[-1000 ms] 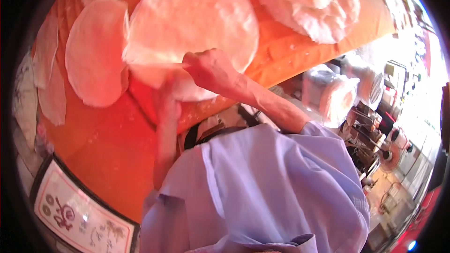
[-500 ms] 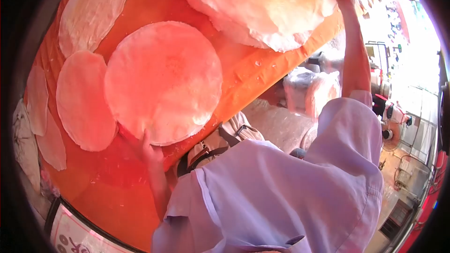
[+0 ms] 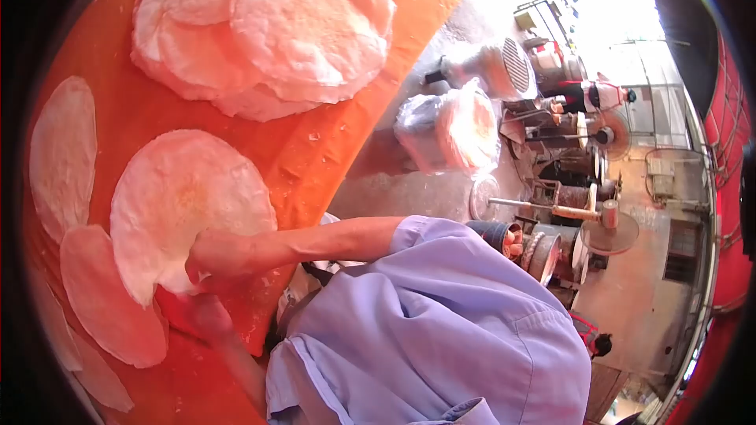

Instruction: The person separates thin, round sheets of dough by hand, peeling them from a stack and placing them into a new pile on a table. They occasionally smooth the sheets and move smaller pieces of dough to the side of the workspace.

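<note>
A thin, pale round dough sheet (image 3: 185, 181) with a wrinkled surface lies on the orange-covered table in front of me. My right hand (image 3: 213, 256) reaches across to its near edge, fingers curled and closed on the sheet there. Just below, my left hand (image 3: 209, 316) is close to the same edge, smeared by motion, so its fingers cannot be made out. A pile of similar round sheets (image 3: 315, 31) rests farther up the table. At the left lie single sheets, one long-looking sheet (image 3: 63, 157) and another (image 3: 114, 295) partly beside the round one.
The orange table cover (image 3: 315, 142) ends in a diagonal edge at my right. Beyond it on the floor stand a plastic-wrapped bundle (image 3: 453, 126), a metal machine (image 3: 504, 67), a fan (image 3: 610, 134) and several pots and drums. A person (image 3: 602, 96) is in the background.
My right hand has come from the pile down to the near round sheet. The view has shifted, bringing the whole pile in. The near sheet now looks paler and more wrinkled.
</note>
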A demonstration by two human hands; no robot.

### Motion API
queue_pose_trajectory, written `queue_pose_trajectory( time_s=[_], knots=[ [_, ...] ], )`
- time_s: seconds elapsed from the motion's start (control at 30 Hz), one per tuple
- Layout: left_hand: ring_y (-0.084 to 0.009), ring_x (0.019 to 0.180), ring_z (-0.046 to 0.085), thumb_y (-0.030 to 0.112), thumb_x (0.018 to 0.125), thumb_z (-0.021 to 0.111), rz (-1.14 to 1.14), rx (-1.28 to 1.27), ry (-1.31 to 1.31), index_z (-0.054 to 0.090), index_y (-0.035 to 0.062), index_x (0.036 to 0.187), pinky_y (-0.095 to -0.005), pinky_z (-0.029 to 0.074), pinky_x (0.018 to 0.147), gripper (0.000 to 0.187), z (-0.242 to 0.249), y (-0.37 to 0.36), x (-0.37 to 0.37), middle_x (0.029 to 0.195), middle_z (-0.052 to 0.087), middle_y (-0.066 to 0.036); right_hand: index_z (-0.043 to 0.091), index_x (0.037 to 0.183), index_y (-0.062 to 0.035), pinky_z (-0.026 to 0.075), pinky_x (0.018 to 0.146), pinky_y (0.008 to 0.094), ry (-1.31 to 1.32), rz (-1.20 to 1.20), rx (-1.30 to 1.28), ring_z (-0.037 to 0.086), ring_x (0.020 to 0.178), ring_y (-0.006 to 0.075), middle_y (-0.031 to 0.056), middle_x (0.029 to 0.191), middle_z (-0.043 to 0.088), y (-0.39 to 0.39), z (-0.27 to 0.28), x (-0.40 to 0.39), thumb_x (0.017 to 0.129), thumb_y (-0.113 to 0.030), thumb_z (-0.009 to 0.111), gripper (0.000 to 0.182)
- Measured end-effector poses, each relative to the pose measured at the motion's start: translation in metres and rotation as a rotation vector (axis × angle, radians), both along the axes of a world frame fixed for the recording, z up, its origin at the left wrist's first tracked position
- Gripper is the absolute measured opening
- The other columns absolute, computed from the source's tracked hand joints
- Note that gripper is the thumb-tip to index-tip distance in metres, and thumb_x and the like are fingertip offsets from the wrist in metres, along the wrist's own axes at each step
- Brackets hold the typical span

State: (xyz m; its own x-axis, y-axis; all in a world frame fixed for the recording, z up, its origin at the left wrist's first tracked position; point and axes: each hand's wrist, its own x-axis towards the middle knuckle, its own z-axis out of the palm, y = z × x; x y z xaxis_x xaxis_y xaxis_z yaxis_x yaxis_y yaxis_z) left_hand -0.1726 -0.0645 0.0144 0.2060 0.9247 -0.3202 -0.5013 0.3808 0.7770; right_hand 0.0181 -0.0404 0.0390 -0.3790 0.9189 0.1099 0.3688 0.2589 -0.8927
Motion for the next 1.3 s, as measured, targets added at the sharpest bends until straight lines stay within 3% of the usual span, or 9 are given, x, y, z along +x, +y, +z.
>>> queue_pose_trajectory(
  time_s=[0.17,0.37,0.57,0.67,0.77,0.87,0.97,1.07,1.3],
  knots=[
    [-0.0259,0.124,0.046,0.033,0.098,0.050,-0.080,-0.047,0.172,0.037,0.0060,0.141,-0.0401,0.036,0.103,0.053,-0.074,0.004,-0.044,0.136,0.047,-0.012,0.068,0.078,-0.0046,0.050,0.065,0.0426,-0.024,-0.159,-0.028,0.063,0.076,0.0367,0.0179,0.073,0.064,-0.006,0.008,-0.008,0.059,-0.026,0.068,0.028],
    [-0.0227,0.127,0.043,0.045,0.098,0.048,0.047,-0.176,-0.117,0.032,0.0056,0.144,-0.0339,0.035,0.103,0.063,-0.018,0.001,0.003,0.138,0.044,-0.011,0.061,0.079,0.0029,0.050,0.064,0.0449,-0.162,-0.189,-0.032,0.063,0.073,0.0398,0.0228,0.073,0.061,-0.007,0.011,-0.002,0.062,-0.036,0.072,0.044],
    [-0.0218,0.127,0.042,0.045,0.101,0.038,0.046,-0.211,0.130,0.032,0.0032,0.143,-0.0342,0.035,0.106,0.060,-0.045,-0.001,-0.021,0.140,0.042,-0.010,0.057,0.077,0.0043,0.049,0.058,0.0461,-0.123,-0.216,-0.038,0.061,0.066,0.0431,0.0219,0.064,0.059,-0.008,0.013,-0.006,0.066,-0.033,0.069,0.040],
    [-0.0205,0.125,0.043,0.044,0.101,0.039,-0.203,0.131,0.469,0.033,0.0026,0.143,-0.0349,0.036,0.105,0.059,-0.107,0.002,-0.071,0.138,0.044,-0.009,0.057,0.076,0.0043,0.049,0.056,0.0460,-0.130,-0.187,-0.034,0.062,0.064,0.0432,0.0215,0.060,0.059,-0.007,0.002,-0.005,0.066,-0.035,0.069,0.042],
    [-0.0210,0.122,0.046,0.040,0.102,0.041,0.001,-0.306,-0.076,0.036,0.0014,0.141,-0.0335,0.038,0.103,0.055,-0.055,0.004,-0.032,0.134,0.047,-0.009,0.056,0.075,0.0042,0.049,0.055,0.0454,-0.177,-0.158,-0.011,0.062,0.063,0.0424,0.0220,0.059,0.059,-0.009,0.021,0.000,0.067,-0.035,0.068,0.042],
    [-0.0197,0.122,0.047,0.036,0.101,0.044,-0.241,-0.105,-0.524,0.037,0.0011,0.139,-0.0322,0.041,0.100,0.053,-0.064,0.007,-0.046,0.136,0.047,-0.008,0.056,0.074,0.0038,0.049,0.054,0.0449,-0.157,-0.206,-0.023,0.063,0.062,0.0407,0.0225,0.060,0.059,-0.007,0.019,-0.005,0.068,-0.036,0.067,0.041],
    [-0.0179,0.118,0.050,0.031,0.098,0.053,0.035,-0.141,-0.039,0.043,0.0017,0.136,-0.0302,0.044,0.097,0.049,-0.019,0.002,-0.003,0.132,0.051,-0.008,0.056,0.073,0.0027,0.049,0.055,0.0448,-0.147,-0.188,-0.068,0.063,0.063,0.0395,0.0224,0.061,0.059,-0.004,0.012,-0.006,0.071,-0.033,0.066,0.037],
    [-0.0185,0.116,0.052,0.024,0.094,0.060,-0.100,-0.020,0.315,0.048,0.0021,0.133,-0.0315,0.043,0.098,0.046,0.001,0.014,0.014,0.128,0.055,-0.008,0.057,0.074,0.0015,0.048,0.055,0.0448,-0.111,-0.203,-0.116,0.063,0.064,0.0380,0.0214,0.062,0.060,-0.003,0.019,0.002,0.076,-0.027,0.062,0.029],
    [-0.0233,0.119,0.052,0.016,0.091,0.061,-0.033,-0.090,0.352,0.047,0.0016,0.132,-0.0376,0.042,0.101,0.046,-0.043,0.011,-0.028,0.128,0.056,-0.008,0.068,0.083,-0.0042,0.051,0.063,0.0444,-0.189,-0.268,0.003,0.066,0.075,0.0362,0.0170,0.074,0.067,0.029,-0.001,0.008,0.074,-0.016,0.063,0.016]
  ],
)
